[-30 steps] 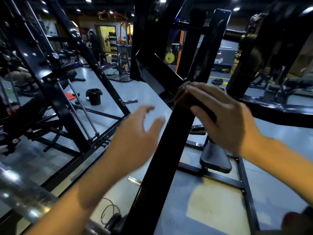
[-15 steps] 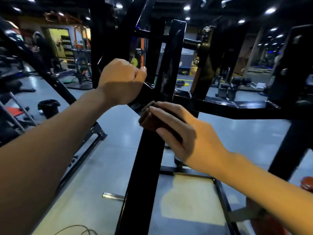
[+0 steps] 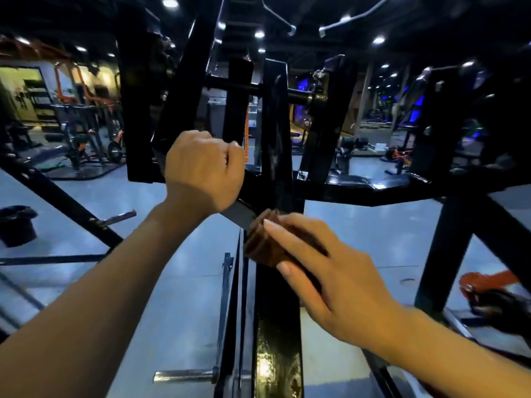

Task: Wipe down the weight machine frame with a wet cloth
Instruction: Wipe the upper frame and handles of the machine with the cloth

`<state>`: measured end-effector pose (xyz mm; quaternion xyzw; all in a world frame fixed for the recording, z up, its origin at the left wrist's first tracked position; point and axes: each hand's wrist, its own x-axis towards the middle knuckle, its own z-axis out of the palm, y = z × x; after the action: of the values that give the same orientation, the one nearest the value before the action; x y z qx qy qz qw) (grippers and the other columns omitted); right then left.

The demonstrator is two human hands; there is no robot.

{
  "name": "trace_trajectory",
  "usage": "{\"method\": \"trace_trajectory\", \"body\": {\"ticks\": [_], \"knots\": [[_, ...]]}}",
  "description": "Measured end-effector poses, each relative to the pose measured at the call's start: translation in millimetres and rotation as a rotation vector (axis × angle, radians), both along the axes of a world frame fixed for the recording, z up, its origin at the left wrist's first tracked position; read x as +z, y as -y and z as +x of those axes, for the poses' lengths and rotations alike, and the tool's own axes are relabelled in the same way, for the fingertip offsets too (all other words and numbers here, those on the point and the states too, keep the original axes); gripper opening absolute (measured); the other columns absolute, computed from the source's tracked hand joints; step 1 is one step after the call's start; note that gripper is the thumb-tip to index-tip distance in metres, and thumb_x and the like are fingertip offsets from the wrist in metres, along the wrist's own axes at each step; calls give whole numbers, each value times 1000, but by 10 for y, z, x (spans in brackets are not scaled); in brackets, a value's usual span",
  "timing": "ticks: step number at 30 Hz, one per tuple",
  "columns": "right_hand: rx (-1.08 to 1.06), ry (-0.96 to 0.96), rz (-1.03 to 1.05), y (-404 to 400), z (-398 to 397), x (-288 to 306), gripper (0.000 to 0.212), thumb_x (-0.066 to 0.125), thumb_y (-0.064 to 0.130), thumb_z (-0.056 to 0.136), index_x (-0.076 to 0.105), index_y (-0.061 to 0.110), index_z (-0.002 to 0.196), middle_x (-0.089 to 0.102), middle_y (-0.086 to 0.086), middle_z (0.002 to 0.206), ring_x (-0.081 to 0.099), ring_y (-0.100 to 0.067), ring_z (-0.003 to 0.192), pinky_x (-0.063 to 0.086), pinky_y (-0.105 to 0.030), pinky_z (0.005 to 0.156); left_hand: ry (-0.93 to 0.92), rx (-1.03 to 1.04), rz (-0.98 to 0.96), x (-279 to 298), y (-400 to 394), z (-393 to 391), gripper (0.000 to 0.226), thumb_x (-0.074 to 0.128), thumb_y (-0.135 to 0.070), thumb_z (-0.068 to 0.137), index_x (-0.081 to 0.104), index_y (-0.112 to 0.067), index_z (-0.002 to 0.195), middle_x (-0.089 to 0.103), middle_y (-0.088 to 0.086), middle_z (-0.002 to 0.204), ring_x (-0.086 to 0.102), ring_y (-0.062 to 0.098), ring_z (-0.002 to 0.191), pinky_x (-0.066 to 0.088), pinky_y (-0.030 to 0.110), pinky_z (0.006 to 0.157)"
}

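A gym; black weight machines [image 3: 275,116] fill it.

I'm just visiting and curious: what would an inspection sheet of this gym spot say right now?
Surface: black frame post, glossy, reflecting light low down.
Job's things: brown folded cloth pressed against the post.
Clutter: black bin on the floor at far left; red object at right, blurred.
Hands: left hand grips a black frame bar; right hand presses the cloth with straight fingers.
Cables: nothing seen.
Surroundings: grey floor, other gym machines, ceiling lights.
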<state>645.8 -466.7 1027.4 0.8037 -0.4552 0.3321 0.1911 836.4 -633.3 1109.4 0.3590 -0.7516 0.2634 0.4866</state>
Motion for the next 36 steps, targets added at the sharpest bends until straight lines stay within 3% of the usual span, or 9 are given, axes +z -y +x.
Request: {"method": "trace_trajectory", "body": {"ticks": [4,10,12,16,20,24,29,32,36], "knots": [[-120,-33,-72,172,7,183,48,36,46,111,39,36,158,44,11,154,67,-16,103,58,-33,61,-31,-6,-8,-16,36,10,52,32,-26,100,34,-18,48,31,-5,49,32,21,53,21,31,68],[-242,124,-95,473,163,490,46,41,48,108,44,42,154,47,22,155,67,-11,115,60,-31,73,-55,-13,-31,-22,43,-6,50,36,-24,100,33,-19,50,33,-7,51,33,19,54,37,36,74],[-241,89,-72,263,238,393,47,36,52,108,43,44,154,44,24,157,71,-11,105,60,-31,65,-57,-14,-32,-35,57,-9,52,35,-24,101,34,-19,49,35,-5,49,36,21,52,38,37,76],[-272,-31,-50,10,237,239,48,36,51,107,42,46,153,46,25,155,69,-6,74,43,-18,49,-63,-24,-17,-43,52,-16,54,33,-23,101,34,-19,47,34,-6,47,34,20,51,35,35,78],[-321,49,-122,408,200,527,43,42,49,107,47,47,150,53,23,149,74,-10,90,55,-27,54,-32,-9,1,-28,37,-8,54,30,-25,101,43,-16,49,43,-3,50,38,21,55,38,38,80],[-384,101,-123,563,259,612,44,44,47,107,47,44,151,54,18,150,75,-16,92,55,-29,57,-55,9,-5,-20,10,-21,56,29,-26,100,48,-13,50,46,-1,51,39,21,56,37,37,78],[-335,83,-39,170,264,328,48,34,54,104,46,47,150,51,23,151,71,-2,79,34,-6,54,-51,7,-17,-9,11,-30,54,28,-25,99,44,-14,48,38,-5,49,32,20,55,31,34,76],[-306,123,-65,383,163,467,45,40,52,106,43,50,151,50,28,150,71,-4,98,53,-20,57,-68,18,-19,-6,-11,-44,53,29,-25,99,41,-16,48,33,-7,50,33,19,55,31,34,76],[-289,225,-43,700,144,666,46,41,46,108,33,44,153,60,19,140,71,-16,96,45,-28,57,-82,49,20,20,-10,-65,54,30,-26,100,45,-16,49,33,-8,51,33,18,58,32,33,79]]}}
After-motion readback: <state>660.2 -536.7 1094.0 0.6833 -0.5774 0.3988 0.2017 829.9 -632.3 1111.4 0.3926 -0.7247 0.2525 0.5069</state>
